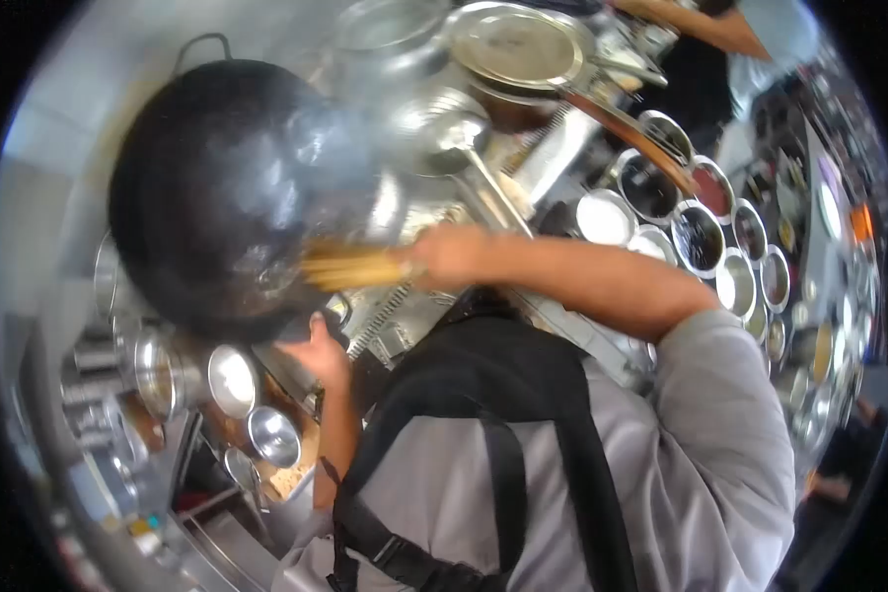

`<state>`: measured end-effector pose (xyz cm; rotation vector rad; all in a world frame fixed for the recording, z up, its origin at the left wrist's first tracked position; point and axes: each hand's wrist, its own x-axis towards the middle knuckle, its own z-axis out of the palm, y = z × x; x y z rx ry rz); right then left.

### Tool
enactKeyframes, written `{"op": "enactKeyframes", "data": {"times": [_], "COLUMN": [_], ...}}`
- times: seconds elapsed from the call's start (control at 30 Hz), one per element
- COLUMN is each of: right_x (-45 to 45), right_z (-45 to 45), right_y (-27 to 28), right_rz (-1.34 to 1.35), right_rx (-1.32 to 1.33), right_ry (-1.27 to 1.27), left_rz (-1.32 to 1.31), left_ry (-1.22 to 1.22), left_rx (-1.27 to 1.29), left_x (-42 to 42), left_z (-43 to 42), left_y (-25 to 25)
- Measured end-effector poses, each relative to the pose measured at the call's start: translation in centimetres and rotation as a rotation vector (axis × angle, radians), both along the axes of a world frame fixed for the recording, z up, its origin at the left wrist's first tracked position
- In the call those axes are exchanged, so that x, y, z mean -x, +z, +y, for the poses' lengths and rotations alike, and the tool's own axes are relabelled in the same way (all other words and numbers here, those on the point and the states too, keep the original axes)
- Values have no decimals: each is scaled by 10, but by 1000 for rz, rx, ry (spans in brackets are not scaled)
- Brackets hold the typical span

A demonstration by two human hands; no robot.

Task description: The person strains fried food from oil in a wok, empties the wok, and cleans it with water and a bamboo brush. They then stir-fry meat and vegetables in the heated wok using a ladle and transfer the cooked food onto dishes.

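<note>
So the brush (350,267), a bundle of thin yellowish sticks, is out over the near right part of the big dark wok (217,187), and I'd call this the scrubbing or sweeping stage. It lies pretty much left-to-right: loose end pointing left into the bowl, other end in the right hand (444,259), which is closed round it. Too blurry to tell if the tips touch metal. Working it over the surface calls for a firm hold and a steady wok, imo. The left hand (321,360) is by the wok's near right edge, thumb up, but I can't tell if it's gripping anything. Past the wok's right side there's a ladle (459,133), with a wooden-handled pan (513,44) farther off. Filled containers (699,237) sit off to the right, steel bowls (273,436) near left, and a co-worker's arm (710,28) is at far right.
</note>
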<state>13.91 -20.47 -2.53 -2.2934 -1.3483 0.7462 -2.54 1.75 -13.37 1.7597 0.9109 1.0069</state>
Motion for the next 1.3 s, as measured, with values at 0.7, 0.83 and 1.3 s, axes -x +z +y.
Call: {"op": "enactKeyframes", "data": {"times": [0.7, 0.83, 1.3], "right_x": [133, 125, -12], "right_z": [138, 14, -87], "right_y": [-109, -219, -313], "right_rz": [496, 605, -187], "right_rx": [-517, -233, 940], "right_ry": [588, 213, -87], "left_rz": [127, 890, 729], "left_ry": [64, -212, -301], "left_rx": [576, 55, 169], "left_x": [118, 135, 149], "left_z": [67, 72, 92], "left_y": [21, -11, -35]}}
